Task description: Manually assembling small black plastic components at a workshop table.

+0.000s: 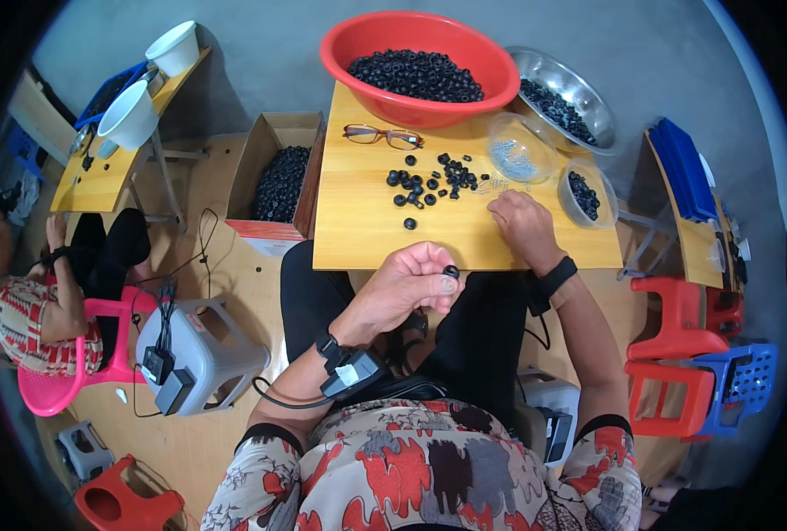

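Note:
My left hand (pixel 411 285) is closed in front of the table's near edge, pinching a small black round knob (pixel 451 271) between thumb and fingertips. My right hand (pixel 526 228) rests on the yellow table with its fingers curled down beside some loose thin metal pins (pixel 498 183). Whatever those fingers hold, if anything, is hidden beneath them. Left of that hand lie a loose group of black knobs (pixel 415 188) and several smaller black pieces (pixel 456 173). One black knob (pixel 410 224) sits apart, closer to me.
At the back stand a red basin (pixel 331 55) of black knobs and a steel bowl (pixel 607 115) of dark pieces. Clear tubs hold silvery pins (pixel 515 161) and black parts (pixel 583 196). Glasses (pixel 383 136) lie nearby. A carton (pixel 250 168) stands left; a person (pixel 35 310) sits farther left.

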Motion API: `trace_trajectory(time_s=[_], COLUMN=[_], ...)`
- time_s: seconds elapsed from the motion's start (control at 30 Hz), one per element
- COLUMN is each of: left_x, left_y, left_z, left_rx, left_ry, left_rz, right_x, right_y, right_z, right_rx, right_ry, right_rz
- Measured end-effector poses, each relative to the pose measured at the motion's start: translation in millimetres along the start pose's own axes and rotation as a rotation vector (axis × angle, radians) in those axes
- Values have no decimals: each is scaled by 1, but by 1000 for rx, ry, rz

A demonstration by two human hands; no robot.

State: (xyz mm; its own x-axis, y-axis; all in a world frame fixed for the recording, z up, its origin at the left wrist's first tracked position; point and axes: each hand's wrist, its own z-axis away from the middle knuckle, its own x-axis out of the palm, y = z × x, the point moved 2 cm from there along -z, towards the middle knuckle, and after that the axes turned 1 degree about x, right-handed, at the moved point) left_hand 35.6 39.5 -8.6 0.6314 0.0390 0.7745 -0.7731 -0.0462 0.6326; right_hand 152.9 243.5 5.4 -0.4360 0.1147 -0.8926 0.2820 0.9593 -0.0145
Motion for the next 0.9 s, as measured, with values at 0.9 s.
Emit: trace_trajectory(time_s=[0.9], left_x=[1], left_y=[10], left_z=[3], left_rx=[47], left_ry=[-4], left_rz=[18], right_x=[-56], right_y=[-84], right_z=[-8], right_rx=[492], right_ry=[-209], right_rz=[-1384])
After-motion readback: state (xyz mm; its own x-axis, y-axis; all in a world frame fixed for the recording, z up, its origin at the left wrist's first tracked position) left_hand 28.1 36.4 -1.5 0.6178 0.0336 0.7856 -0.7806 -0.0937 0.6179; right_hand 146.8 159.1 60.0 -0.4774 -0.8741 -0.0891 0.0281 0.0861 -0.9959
